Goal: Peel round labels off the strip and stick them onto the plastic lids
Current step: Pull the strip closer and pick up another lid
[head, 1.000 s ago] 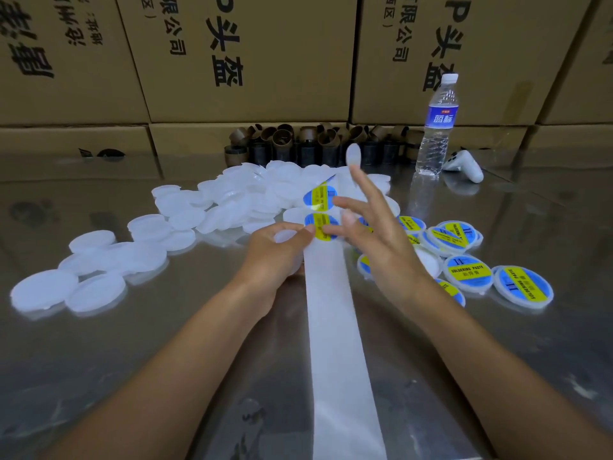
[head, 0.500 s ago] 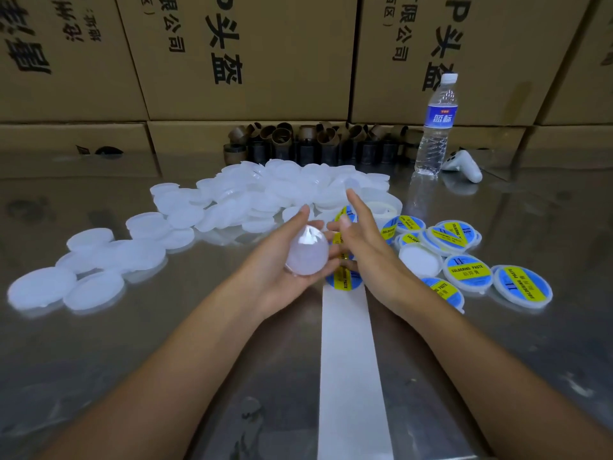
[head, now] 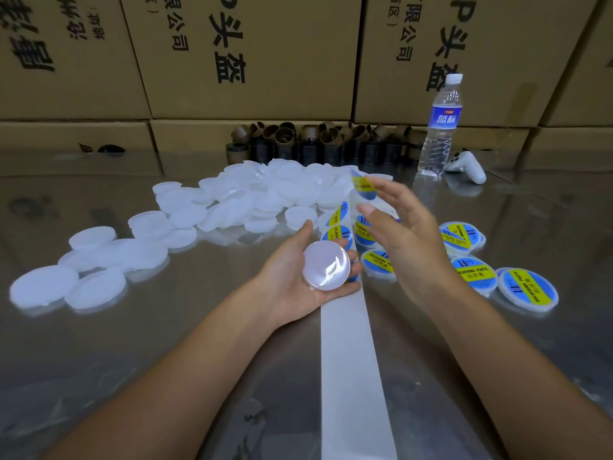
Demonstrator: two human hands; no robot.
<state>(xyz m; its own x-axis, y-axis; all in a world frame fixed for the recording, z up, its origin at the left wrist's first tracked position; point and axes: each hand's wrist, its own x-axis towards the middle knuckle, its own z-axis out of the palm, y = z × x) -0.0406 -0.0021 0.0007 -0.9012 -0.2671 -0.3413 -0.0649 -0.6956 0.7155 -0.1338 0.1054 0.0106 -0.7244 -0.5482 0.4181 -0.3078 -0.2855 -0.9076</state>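
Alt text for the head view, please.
The left hand holds a blank lid while the right hand carries a peeled label over the strip. Unlabelled lids lie heaped to the left, labelled lids to the right.

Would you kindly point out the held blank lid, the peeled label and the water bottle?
blank lid (head: 326, 265): head view, centre of its top face.
peeled label (head: 364, 187): head view, its yellow band.
water bottle (head: 444, 118): head view, its blue wrapper.

One strip (head: 351, 376), one bottle (head: 439, 127), one controller (head: 467, 166), one held lid (head: 326, 265), dozens of loose lids (head: 232, 200).
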